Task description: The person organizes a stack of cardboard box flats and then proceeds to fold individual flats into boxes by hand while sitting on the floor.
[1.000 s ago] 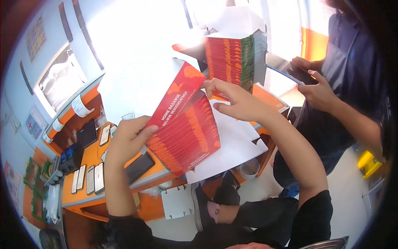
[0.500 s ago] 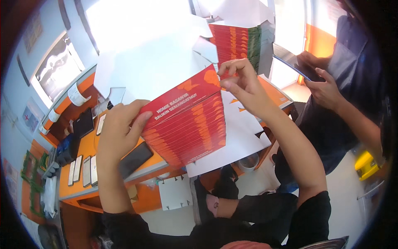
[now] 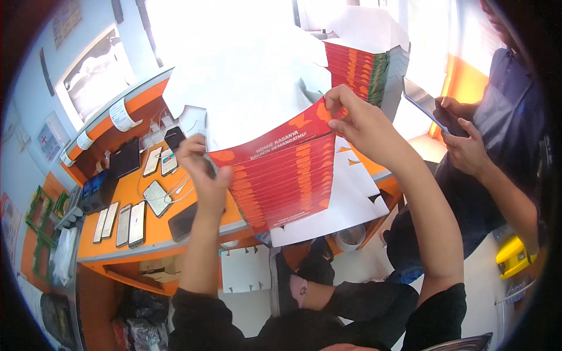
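A stack of flat red cardboard box blanks (image 3: 287,187) with orange patterns and white lettering lies in front of me, large white panels (image 3: 252,76) spreading behind it. The top blank's red flap (image 3: 278,139) bows slightly between my hands. At its right corner, my right hand (image 3: 354,120) pinches the edge between thumb and fingers. My left hand (image 3: 205,172) is at the left corner, fingers bent and thumb by the edge; it looks closed on the flap, though slightly blurred.
Several phones (image 3: 123,225) and cables lie on the orange desk (image 3: 146,248) at left. Another stack of red and green blanks (image 3: 360,70) stands at the back. At right a person (image 3: 486,152) holds a tablet (image 3: 427,108). A white sheet (image 3: 328,216) juts past the desk edge.
The view has shifted, so the stack sits a little further right and lower. My left hand has moved along the flap's left corner, its fingers more bent. My right hand keeps its corner.
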`<action>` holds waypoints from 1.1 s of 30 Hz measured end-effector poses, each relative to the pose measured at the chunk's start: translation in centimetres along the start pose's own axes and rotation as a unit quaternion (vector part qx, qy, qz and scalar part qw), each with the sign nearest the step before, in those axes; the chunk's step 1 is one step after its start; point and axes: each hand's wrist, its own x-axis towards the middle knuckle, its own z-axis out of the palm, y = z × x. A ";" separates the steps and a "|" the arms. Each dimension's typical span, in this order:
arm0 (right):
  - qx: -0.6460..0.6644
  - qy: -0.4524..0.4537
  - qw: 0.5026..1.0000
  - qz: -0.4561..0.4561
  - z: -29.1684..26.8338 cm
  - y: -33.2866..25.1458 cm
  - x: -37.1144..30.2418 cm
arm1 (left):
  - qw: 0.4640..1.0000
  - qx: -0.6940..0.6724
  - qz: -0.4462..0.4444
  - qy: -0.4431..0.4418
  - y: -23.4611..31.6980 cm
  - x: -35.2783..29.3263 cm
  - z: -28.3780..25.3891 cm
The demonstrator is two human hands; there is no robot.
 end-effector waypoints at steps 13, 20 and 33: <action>0.015 -0.063 0.997 -0.049 -0.9 0.2 0.1 | 0.997 0.041 -0.035 -0.048 -0.1 -1.5 -0.5; 0.080 -0.010 0.997 -0.013 -0.4 1.0 -0.5 | 0.998 0.043 -0.007 -0.052 0.2 -0.9 0.0; -0.161 -0.050 0.986 -0.005 -1.1 -6.2 -2.8 | 0.983 0.182 -0.003 0.032 1.4 1.8 2.6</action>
